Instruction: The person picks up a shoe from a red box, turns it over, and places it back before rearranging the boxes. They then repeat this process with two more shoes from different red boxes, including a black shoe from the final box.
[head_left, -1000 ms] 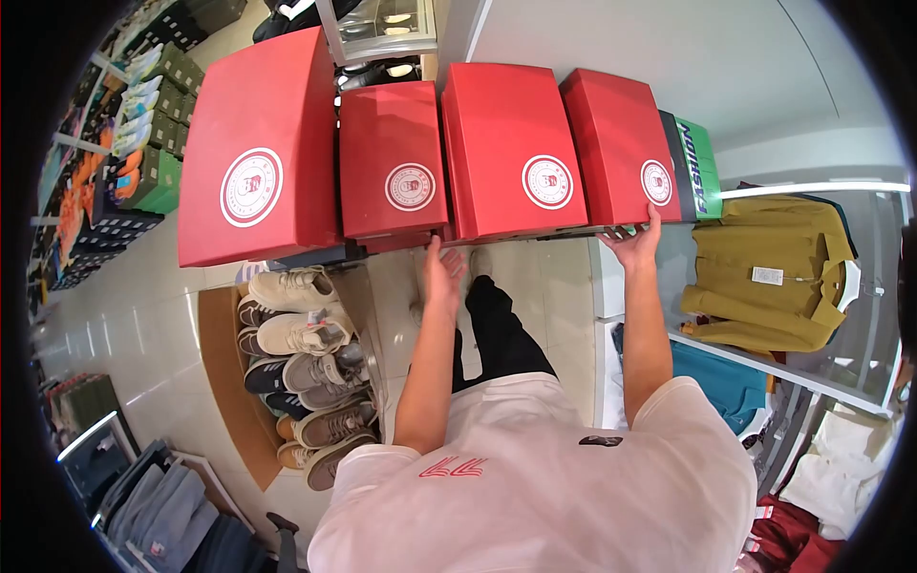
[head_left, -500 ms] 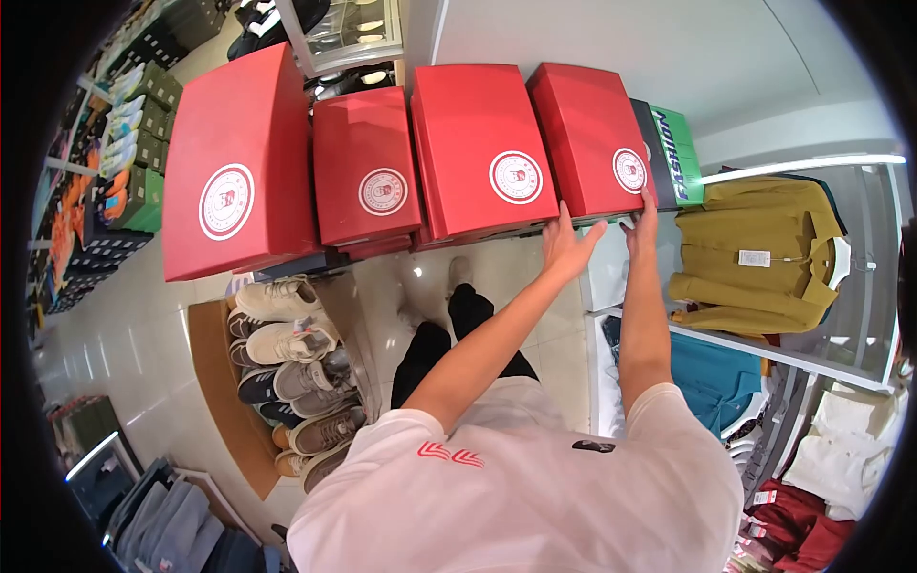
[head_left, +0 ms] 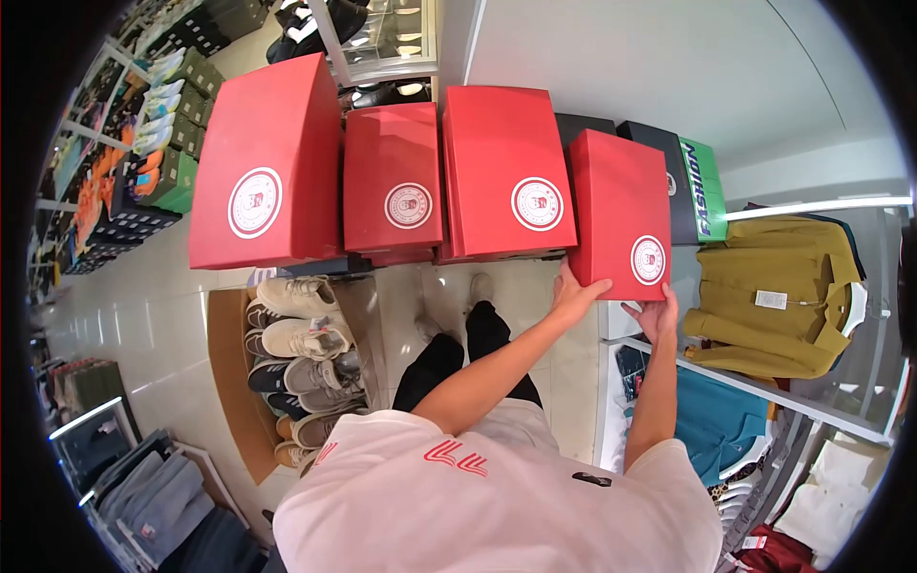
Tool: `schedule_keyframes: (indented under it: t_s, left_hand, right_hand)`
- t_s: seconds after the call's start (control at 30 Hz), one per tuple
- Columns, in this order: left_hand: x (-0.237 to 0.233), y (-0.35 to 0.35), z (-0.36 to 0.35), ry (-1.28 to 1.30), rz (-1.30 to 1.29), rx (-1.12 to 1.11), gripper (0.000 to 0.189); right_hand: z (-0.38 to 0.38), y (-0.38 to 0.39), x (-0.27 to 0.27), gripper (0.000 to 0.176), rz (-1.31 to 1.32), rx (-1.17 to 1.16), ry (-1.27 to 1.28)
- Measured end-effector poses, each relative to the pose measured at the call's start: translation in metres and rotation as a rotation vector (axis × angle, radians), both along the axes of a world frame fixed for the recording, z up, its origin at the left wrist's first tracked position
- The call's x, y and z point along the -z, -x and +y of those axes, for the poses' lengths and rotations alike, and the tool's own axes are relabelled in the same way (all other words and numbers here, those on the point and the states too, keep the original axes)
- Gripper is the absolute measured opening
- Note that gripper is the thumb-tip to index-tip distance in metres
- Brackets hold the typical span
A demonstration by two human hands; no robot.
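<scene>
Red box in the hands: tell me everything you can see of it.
The red box looks like cardboard, lid shut, with a round white seal near its near end. It juts nearer than the row of red boxes, partly over a black box. The left hand grips its near left corner; the right hand holds its near edge.

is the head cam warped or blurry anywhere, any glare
Head view: strong fisheye with black corners, lines bending near the rim; the red box in the left hand and right hand is sharp; soft reflections on the floor tiles, no harsh glare or motion blur.
</scene>
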State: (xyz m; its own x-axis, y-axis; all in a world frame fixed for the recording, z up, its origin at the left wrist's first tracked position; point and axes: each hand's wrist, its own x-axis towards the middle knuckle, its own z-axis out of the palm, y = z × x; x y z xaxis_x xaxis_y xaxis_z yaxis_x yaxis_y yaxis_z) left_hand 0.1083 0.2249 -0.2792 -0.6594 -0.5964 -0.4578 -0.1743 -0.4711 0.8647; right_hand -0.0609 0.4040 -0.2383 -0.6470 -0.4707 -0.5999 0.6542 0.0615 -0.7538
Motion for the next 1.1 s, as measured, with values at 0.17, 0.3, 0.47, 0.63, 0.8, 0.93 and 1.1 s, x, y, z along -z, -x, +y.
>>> schedule_keyframes:
  t_s: [0.17,0.3,0.47,0.63,0.8,0.93,1.1]
  left_hand:
    - [-0.037,-0.039,-0.001,0.057,-0.050,0.125,0.126]
    - [-0.102,-0.104,-0.008,0.098,0.024,0.198,0.123]
    - [-0.161,-0.166,-0.053,0.315,0.240,0.016,0.113]
    - [-0.166,-0.230,-0.107,0.112,0.438,-0.560,0.095]
    - [-0.132,-0.284,-0.138,0.000,0.343,-0.775,0.081]
    - [-0.086,-0.293,-0.151,-0.118,0.180,-0.863,0.071]
    - [-0.077,-0.292,-0.163,-0.118,0.209,-0.922,0.062]
  right_hand:
    - [0.031,-0.035,-0.022,0.077,0.035,-0.137,0.127]
    - [0.044,-0.116,-0.057,0.089,0.048,0.012,0.343]
    - [-0.006,-0.139,-0.100,0.092,0.127,-0.146,0.432]
    - [-0.146,-0.201,-0.126,0.100,0.242,-0.288,0.458]
    - [-0.226,-0.262,-0.107,0.079,0.022,-0.372,0.340]
    - [-0.238,-0.281,-0.092,0.078,0.014,-0.401,0.235]
    - [-0.244,-0.295,-0.081,0.076,0.065,-0.352,0.249]
